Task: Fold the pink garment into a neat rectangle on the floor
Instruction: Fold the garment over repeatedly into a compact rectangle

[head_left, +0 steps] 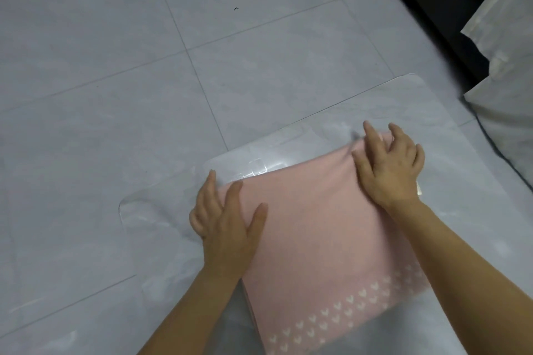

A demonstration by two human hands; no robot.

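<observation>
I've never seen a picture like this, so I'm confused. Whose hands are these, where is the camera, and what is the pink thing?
There is no machine here: these are a person's two bare hands. The camera sits on that person's head and looks down, so the arms reach in from the bottom. The left hand and the right hand both press flat on a pink garment. It is already folded into a rough rectangle, with little white hearts along its near edge. Neither hand seems to grip anything. The garment lies on a clear plastic sheet spread over the grey tiled floor. Some white cloth shows at the right edge.
</observation>
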